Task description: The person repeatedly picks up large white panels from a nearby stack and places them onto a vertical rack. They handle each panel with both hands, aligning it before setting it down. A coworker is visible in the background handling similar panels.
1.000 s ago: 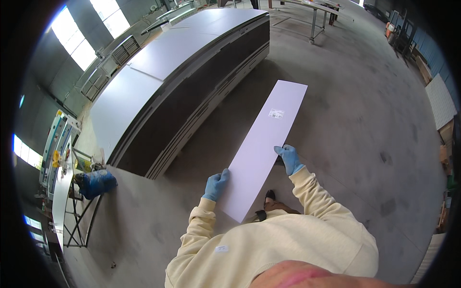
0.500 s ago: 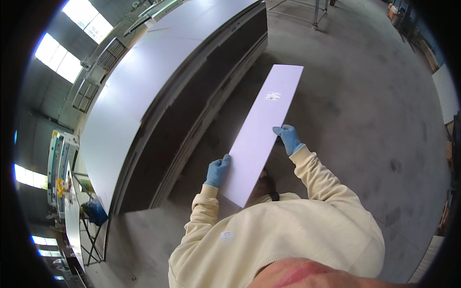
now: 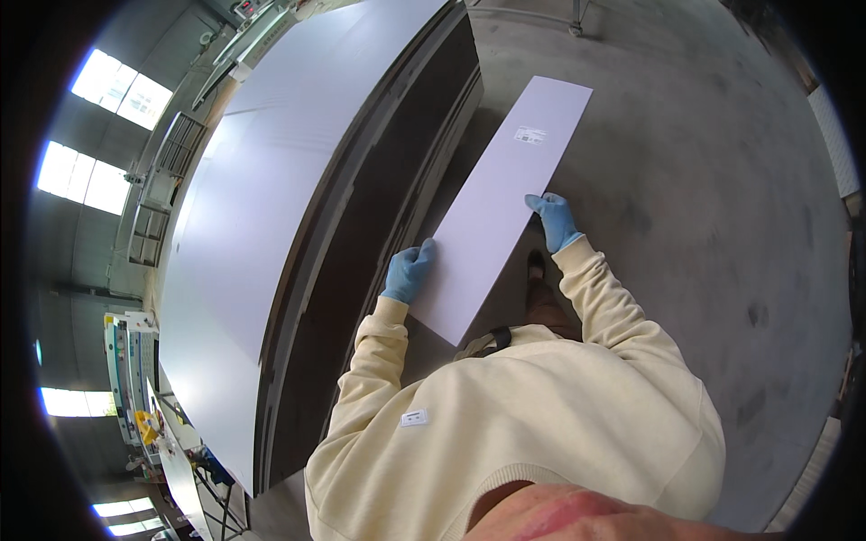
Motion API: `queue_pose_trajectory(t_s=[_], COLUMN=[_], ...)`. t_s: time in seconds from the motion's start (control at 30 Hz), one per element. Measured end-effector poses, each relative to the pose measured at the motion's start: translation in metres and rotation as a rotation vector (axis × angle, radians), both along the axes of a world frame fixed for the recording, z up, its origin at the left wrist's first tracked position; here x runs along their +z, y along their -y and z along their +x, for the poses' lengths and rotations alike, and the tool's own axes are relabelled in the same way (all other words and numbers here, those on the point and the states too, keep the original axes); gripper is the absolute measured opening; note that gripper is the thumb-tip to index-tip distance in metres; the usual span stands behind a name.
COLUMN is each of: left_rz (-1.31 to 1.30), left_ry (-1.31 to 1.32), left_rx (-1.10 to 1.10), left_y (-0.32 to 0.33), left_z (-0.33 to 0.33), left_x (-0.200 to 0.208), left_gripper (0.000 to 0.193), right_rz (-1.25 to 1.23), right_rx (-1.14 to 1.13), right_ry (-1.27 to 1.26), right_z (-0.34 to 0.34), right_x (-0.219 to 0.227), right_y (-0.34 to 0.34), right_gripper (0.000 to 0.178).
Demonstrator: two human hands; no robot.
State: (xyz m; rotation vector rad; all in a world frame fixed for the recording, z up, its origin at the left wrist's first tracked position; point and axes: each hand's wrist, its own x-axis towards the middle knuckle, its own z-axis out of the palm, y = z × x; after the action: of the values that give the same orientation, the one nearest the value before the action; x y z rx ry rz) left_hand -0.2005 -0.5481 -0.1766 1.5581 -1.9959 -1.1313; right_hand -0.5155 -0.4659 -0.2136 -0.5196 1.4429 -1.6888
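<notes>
While bright windows (image 3: pixel 122 87) shine at the far left, a thin table (image 3: pixel 180 473) stands low down on that side, with a yellow thing (image 3: pixel 146 426) by its edge. Next comes a big pile (image 3: pixel 262 171) of flat sheets. Its top is pale and shiny, and its side is dark.

Then comes the left hand (image 3: pixel 409 271), in a blue glove. It is bent almost all the way closed and has hold of the board (image 3: pixel 492 212). It grips the long left edge, close to the end by the person's tummy. The thumb is up at that edge, and the fingers are curled, but their tips are hidden.

The board is long, flat and pale. It is held up between the two hands, in front of the person's cream top (image 3: pixel 541 397). It slants from the tummy up and away to the right. A small white label (image 3: pixel 529 136) is near its far end.

Last, the right hand (image 3: pixel 555 219), in a blue glove too, pinches the long right edge, farther up the board. Its thumb lies on top. Its other fingers are mostly hidden. Past it is grey floor (image 3: pixel 686 225).
</notes>
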Motion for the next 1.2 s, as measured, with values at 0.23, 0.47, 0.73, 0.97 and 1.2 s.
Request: queue_pose_trajectory(t_s=[0.23, 0.47, 0.73, 0.97, 1.2], left_rz=[-0.148, -0.894, -0.918, -0.752, -0.561], left_ry=[0.152, 0.356, 0.665, 0.860, 0.832], left_rx=[0.033, -0.033, -0.075, -0.164, -0.240], left_y=[0.146, 0.300, 0.521, 0.668, 0.658], left_z=[-0.106, -0.184, -0.296, -0.405, -0.519], left_x=[0.025, 0.041, 0.024, 0.009, 0.015], left_gripper=[0.057, 0.032, 0.059, 0.078, 0.082], right_rz=[-0.042, -0.042, 0.005, 0.098, 0.124], right_rx=[0.102, 0.106, 0.042, -0.006, 0.030], right_ry=[0.032, 0.081, -0.168, -0.055, 0.087], right_z=[-0.113, -0.190, -0.247, -0.299, -0.412], right_x=[0.011, 0.010, -0.010, -0.005, 0.009], right_y=[0.171, 0.279, 0.409, 0.508, 0.510], right_gripper=[0.036, 0.038, 0.042, 0.042, 0.043])
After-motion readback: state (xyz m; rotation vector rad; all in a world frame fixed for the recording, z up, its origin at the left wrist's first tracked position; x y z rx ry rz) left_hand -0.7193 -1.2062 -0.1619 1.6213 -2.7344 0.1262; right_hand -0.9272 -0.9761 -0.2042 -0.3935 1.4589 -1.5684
